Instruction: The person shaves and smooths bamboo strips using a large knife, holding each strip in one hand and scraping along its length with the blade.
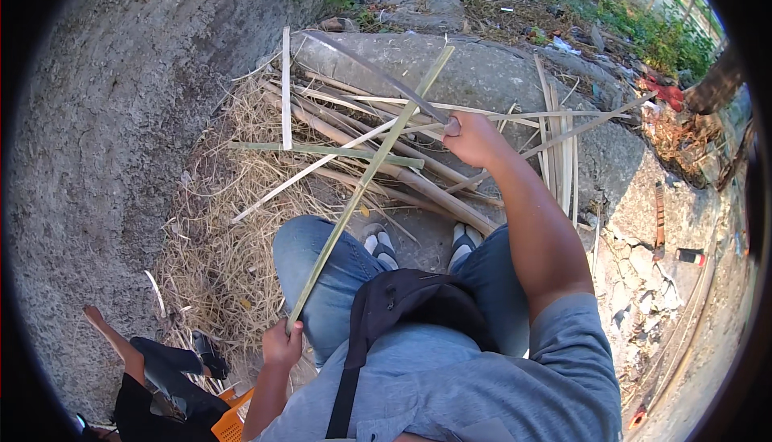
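No text, label, brand, number or sign can be read, neither on the black crossbody bag (394, 301) in the near middle nor on the grey shirt (482, 386).

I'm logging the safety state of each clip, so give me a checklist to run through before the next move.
1. Left hand gripping the lower end of the long green strip: ok.
2. Right hand closed on the handle of the long knife: ok.
3. Left hand well away from the blade: ok.
4. Blade touching the strip: cannot tell; they cross in this view.
5. Strip's line off the left knee: not ok; it passes over the left leg in view.
6. Co-worker apart from the blade: ok, at lower left.
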Demonstrator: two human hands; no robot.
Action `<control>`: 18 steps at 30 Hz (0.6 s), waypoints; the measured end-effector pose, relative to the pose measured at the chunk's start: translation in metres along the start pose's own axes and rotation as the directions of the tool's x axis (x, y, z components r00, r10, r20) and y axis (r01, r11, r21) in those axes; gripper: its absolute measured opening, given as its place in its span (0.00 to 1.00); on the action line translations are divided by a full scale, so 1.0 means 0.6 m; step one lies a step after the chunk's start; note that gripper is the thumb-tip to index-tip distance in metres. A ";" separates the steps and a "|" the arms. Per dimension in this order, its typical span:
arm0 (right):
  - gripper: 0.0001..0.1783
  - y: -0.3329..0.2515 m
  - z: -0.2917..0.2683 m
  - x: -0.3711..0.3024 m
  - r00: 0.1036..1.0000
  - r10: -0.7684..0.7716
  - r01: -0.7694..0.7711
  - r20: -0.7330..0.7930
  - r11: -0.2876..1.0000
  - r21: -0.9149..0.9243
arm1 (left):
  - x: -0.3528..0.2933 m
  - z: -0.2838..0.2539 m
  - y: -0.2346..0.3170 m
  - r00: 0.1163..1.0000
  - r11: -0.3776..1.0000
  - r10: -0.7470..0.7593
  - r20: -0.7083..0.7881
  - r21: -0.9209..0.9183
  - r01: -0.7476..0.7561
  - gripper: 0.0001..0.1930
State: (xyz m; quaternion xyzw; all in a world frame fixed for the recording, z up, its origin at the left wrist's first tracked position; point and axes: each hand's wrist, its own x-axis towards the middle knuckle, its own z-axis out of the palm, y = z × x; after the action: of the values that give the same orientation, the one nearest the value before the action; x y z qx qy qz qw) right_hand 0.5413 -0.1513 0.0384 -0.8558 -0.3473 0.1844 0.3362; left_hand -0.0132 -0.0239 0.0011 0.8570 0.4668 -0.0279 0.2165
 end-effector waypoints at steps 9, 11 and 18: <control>0.09 -0.081 0.033 -0.057 0.862 -0.334 0.465 0.382 0.820 -0.332 | 0.009 -0.020 -0.008 0.995 0.999 -0.023 0.098 -0.035 0.026 0.36; 0.10 -0.062 0.024 -0.037 0.913 -0.291 0.373 0.287 0.880 -0.295 | 0.008 -0.019 -0.008 0.996 1.000 -0.001 0.094 -0.017 0.003 0.37; 0.13 -0.006 0.003 0.003 0.999 -0.010 0.014 0.043 0.995 -0.098 | 0.008 -0.031 0.006 0.996 0.999 -0.007 0.091 -0.031 0.010 0.39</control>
State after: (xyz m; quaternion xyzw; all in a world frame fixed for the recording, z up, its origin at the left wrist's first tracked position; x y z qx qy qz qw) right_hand 0.5397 -0.1470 0.0394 -0.8650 -0.3682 0.1833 0.2873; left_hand -0.0104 -0.0142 0.0179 0.8494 0.4604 -0.0606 0.2508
